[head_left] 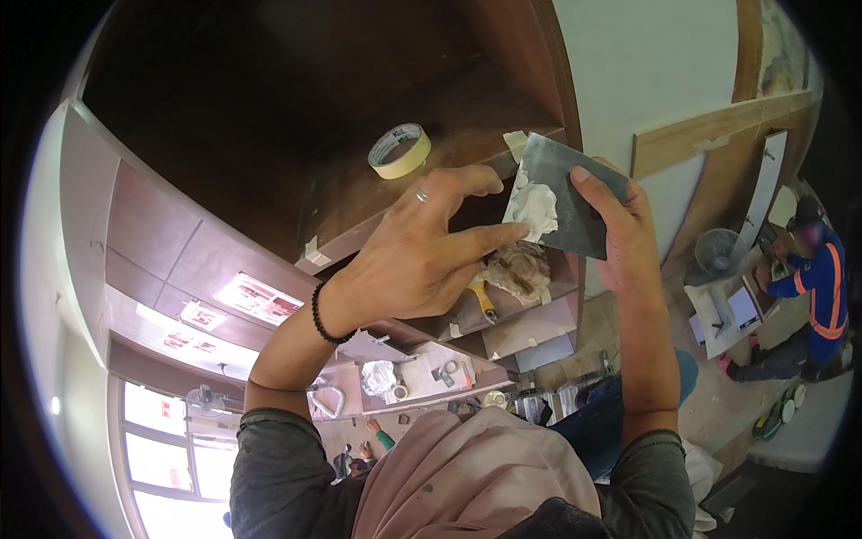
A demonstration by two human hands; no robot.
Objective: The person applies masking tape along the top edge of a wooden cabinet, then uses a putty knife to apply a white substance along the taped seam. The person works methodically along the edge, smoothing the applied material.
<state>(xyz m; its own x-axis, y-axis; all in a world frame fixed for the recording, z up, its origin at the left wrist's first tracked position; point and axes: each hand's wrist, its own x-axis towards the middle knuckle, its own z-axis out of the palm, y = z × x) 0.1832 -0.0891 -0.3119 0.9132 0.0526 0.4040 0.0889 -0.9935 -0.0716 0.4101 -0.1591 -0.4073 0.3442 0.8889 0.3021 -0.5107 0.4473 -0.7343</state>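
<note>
My right hand (620,216) grips a thin dark grey rectangular plate (570,211), its thumb on the plate's face. A lump of white putty-like paste (536,208) is smeared along the plate's left part. Fingers apart, my left hand (422,238) reaches in from the left and holds nothing. One stretched finger of it touches the paste or lies right at its edge; which, I cannot tell. A ring and a dark beaded bracelet (318,314) are on this hand and wrist. Just beyond it, a roll of pale yellow tape (402,165) lies on a brown cabinet shelf (350,214).
Below the plate, a crumpled cloth-like bundle (521,274) and a yellow-handled tool (485,301) lie on a lower shelf. A co-worker in a blue, orange-striped top (822,278) crouches at right near a fan (718,253). Another person's green sleeve (385,439) shows below.
</note>
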